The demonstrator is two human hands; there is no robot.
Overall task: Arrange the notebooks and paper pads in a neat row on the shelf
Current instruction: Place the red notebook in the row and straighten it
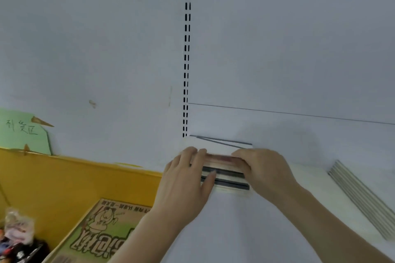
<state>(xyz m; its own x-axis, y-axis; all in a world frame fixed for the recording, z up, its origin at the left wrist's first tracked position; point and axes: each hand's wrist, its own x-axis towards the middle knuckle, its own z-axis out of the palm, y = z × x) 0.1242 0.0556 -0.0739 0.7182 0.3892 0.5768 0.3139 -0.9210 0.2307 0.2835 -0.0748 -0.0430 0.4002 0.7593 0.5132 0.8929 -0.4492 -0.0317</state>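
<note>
A batch of thin notebooks [226, 174] stands on edge at the left end of the white shelf [267, 220], spines showing dark, cream and reddish bands. My left hand [188, 179] clasps the batch's left side, fingers curled over its top. My right hand [263, 166] presses on its right end from above. Behind the batch a white pad with dark edges [222, 142] leans against the back panel. A second stack of grey-edged pads [363, 198] lies flat at the shelf's right.
A slotted upright [186, 66] marks the shelf's left end. Left of the shelf a yellow bin [64, 179] holds a cartoon-covered book [102, 230] and small packaged items [17, 239]. A green handwritten sign [23, 132] hangs on the wall.
</note>
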